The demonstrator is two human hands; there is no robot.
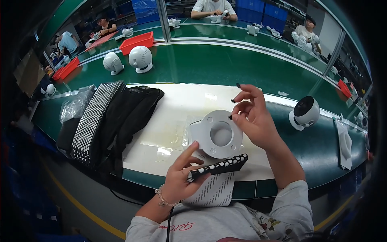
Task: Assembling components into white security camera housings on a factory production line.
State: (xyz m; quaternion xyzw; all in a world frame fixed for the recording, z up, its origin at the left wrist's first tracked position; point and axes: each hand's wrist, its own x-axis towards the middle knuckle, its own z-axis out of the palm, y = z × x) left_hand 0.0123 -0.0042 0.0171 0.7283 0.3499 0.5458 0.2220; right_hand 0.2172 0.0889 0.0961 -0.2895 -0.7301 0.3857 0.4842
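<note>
Left hand: we are gripping a black strip with white pads (219, 166) in our left hand (181, 177), fingers closed on its near end, index finger stretching up to touch the rim of the white round base.
Right hand: we are pinching a small dark piece (231, 117) between thumb and finger of our right hand (252, 117), pressing it at the base's right rim, the other fingers spreading upward.
White round base: we are seeing the white round base (219, 135) lying on the white mat (169, 105), between both hands, just above the strip.
Paper: a printed sheet (213, 189) is lying under the strip at the bench edge.
Left of us: black mesh sheets (117, 117) are resting on the green bench (201, 64).
Right of us: a white round unit with a dark face (305, 112) is standing well apart from our right hand.
</note>
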